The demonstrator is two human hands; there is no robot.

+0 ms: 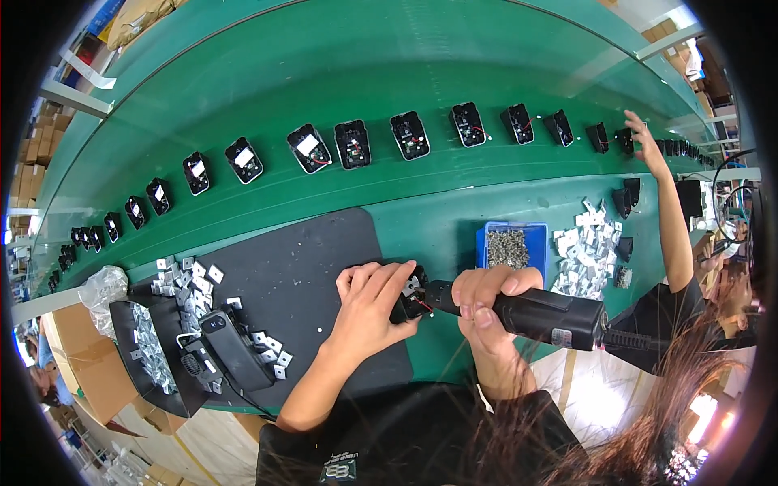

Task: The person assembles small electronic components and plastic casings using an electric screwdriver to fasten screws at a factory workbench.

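Note:
My left hand (373,304) is closed around a small black plastic housing (412,297) near the right edge of a dark mat. Circuit parts and a red wire show inside the housing. In my right hand (490,308) is a black electric screwdriver (551,316), held sideways with its nose pointing left into the housing. The bit's tip is too hidden to tell whether it touches a screw. Just beyond my right hand stands a blue bin (535,236) with many small metal screws (507,248) in it.
Black housings (410,135) line the green conveyor belt (267,105). Another person's hand (644,146) reaches over it at right. White-and-silver plates (587,251) lie right of the bin and more (190,283) at left, beside a black tray (150,348) and a black device (235,348).

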